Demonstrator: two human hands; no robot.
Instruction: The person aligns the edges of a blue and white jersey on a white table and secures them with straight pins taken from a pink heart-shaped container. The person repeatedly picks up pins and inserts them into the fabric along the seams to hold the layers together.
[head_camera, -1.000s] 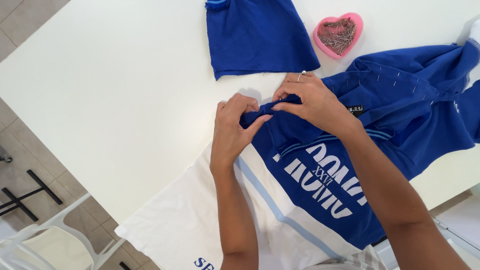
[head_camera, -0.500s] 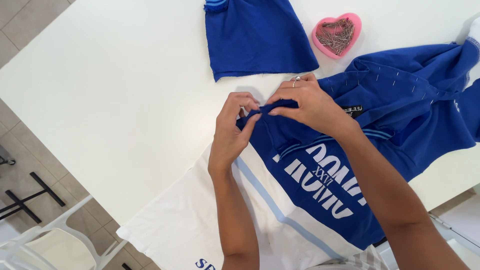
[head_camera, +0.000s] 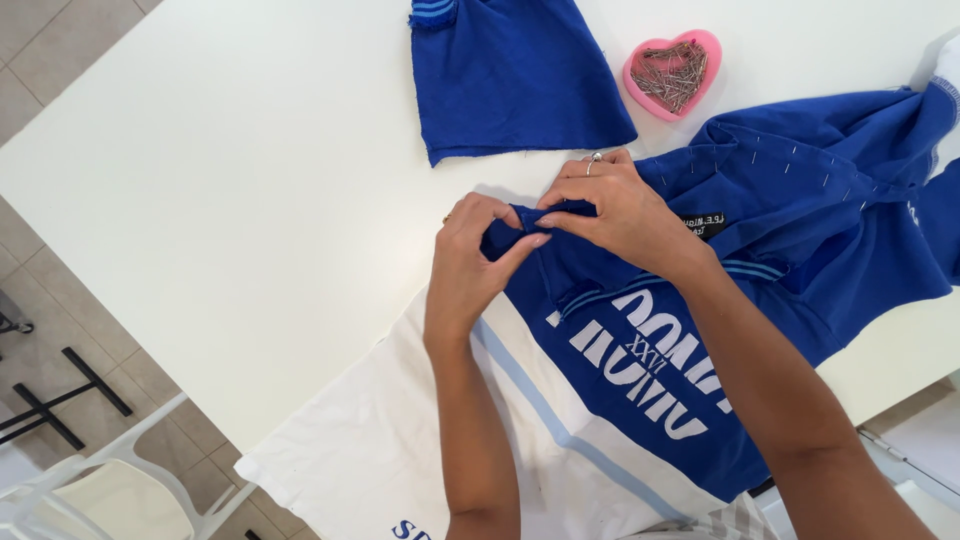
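A blue and white shirt (head_camera: 640, 370) lies spread on the white table (head_camera: 250, 180). Both hands pinch a folded blue edge of it near the table's middle. My left hand (head_camera: 475, 250) grips the fold from the left with thumb and fingers. My right hand (head_camera: 615, 205), with a ring on one finger, presses the same fold from the right. Several pins stick along a seam (head_camera: 790, 165) of the shirt at the right.
A separate blue cut fabric piece (head_camera: 510, 75) lies at the far side of the table. A pink heart-shaped dish of pins (head_camera: 672, 72) sits beside it. A white plastic chair (head_camera: 100, 490) stands on the tiled floor at lower left.
Both hands have stayed on the blue fold, with the fingers shifting slightly along the edge. The view has moved a little.
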